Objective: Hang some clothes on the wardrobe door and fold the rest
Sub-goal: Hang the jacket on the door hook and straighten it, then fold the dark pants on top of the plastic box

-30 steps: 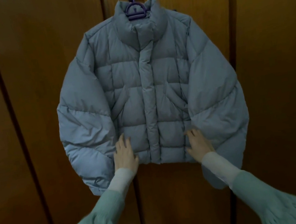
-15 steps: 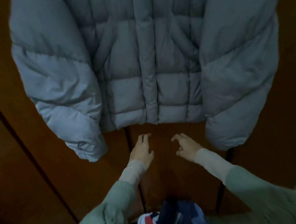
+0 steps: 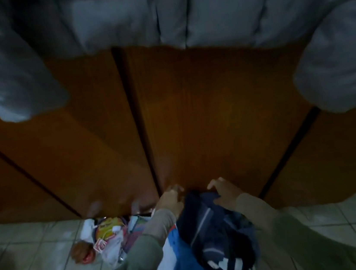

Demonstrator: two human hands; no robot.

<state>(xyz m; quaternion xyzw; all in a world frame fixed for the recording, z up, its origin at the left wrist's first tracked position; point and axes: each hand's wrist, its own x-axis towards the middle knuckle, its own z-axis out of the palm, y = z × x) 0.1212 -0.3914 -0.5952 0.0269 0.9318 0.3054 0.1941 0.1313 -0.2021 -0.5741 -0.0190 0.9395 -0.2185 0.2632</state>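
Both hands have dropped from the hanging puffer jacket (image 3: 178,10), top of frame, to the clothes pile (image 3: 215,238) at lower centre. Left hand (image 3: 169,200) and right hand (image 3: 224,191) curl onto a navy garment (image 3: 202,213); next piece begins.

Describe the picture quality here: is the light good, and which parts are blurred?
Head view: dim, warm light; the jacket at the top is smeared by motion blur; both hands, left and right, are soft over the dark clothes; the floor is grainy; the wide lens slants the door lines.
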